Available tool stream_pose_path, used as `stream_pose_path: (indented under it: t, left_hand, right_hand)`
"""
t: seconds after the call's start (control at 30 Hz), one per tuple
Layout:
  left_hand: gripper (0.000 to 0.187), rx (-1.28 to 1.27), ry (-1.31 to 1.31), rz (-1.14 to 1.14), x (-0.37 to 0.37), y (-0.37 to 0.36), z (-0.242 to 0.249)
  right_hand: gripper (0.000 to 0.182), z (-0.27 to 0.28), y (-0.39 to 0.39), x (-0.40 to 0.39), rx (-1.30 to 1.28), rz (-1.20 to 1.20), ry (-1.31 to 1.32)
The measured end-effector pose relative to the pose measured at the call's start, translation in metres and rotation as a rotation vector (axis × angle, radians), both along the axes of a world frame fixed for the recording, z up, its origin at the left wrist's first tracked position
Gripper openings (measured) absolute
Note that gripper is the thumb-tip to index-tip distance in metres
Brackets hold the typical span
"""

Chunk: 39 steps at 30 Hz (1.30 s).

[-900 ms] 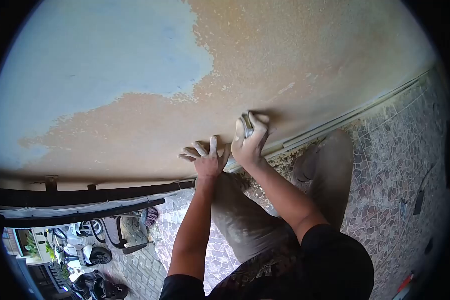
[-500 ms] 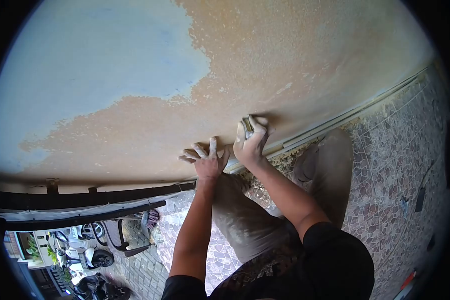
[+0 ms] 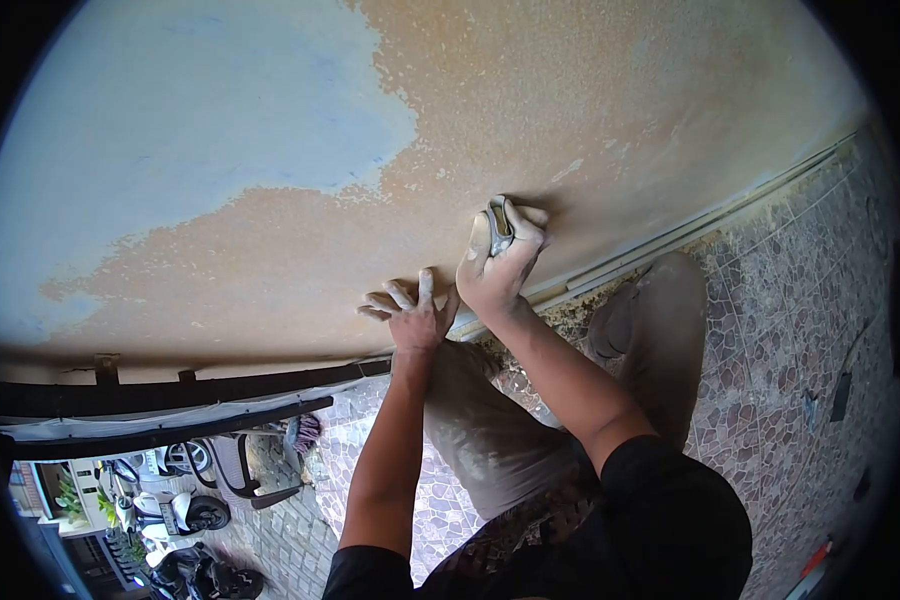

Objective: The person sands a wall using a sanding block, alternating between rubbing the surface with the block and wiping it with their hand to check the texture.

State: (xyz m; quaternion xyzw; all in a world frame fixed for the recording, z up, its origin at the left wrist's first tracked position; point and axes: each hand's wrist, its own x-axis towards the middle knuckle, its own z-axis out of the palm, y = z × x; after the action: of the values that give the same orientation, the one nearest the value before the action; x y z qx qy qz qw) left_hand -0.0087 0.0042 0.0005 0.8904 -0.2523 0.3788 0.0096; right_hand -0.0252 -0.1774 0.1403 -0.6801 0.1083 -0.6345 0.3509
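Observation:
My right hand [image 3: 498, 275] is closed around a folded piece of sandpaper [image 3: 501, 224], its curled edge showing between thumb and fingers. The sandpaper is held against the wall [image 3: 300, 240], where pale blue paint gives way to a rough tan surface along a ragged edge. Lower and to the left, my left hand [image 3: 416, 326] leans on the same wall with its fingers spread and nothing in them. Pale dust coats the fingers of both hands. The face of the sandpaper touching the wall is hidden.
A narrow ledge [image 3: 660, 248] runs along the wall's base above the stone-patterned tile floor [image 3: 760, 340]. My bent legs [image 3: 490, 430] are close to the wall. A dark beam [image 3: 170, 398], a chair [image 3: 235, 470] and parked motorcycles [image 3: 175, 512] are at lower left.
My right hand has moved a short way up the wall with the sandpaper. My left hand stays in nearly the same place, fingers still spread.

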Motion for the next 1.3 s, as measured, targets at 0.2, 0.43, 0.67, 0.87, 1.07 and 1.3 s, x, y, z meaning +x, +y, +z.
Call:
stream_pose_path:
  t: [0.2,0.43,0.67,0.87,1.07,1.3]
  left_hand:
    - [0.082,-0.041,0.094,0.045,-0.001,-0.004,-0.002]
    - [0.090,0.008,-0.018,0.016,-0.003,0.001,-0.002]
    - [0.085,-0.017,0.035,0.040,0.004,-0.008,0.007]
    - [0.086,-0.019,-0.006,0.014,0.002,-0.003,0.000]
    - [0.082,-0.018,0.121,0.074,0.004,-0.006,0.001]
    - [0.096,0.074,-0.072,-0.005,0.007,0.005,-0.007]
  right_hand:
    - [0.044,-0.111,-0.008,-0.017,-0.332,0.152,0.177]
    - [0.039,-0.031,-0.002,-0.004,-0.075,0.005,0.047]
    - [0.043,-0.116,-0.013,-0.014,-0.232,0.081,0.250]
    - [0.036,-0.026,-0.012,-0.007,-0.166,0.021,0.068]
    - [0.039,-0.112,-0.016,-0.013,-0.311,0.117,0.191]
    - [0.040,-0.049,-0.005,-0.005,-0.166,0.046,0.055]
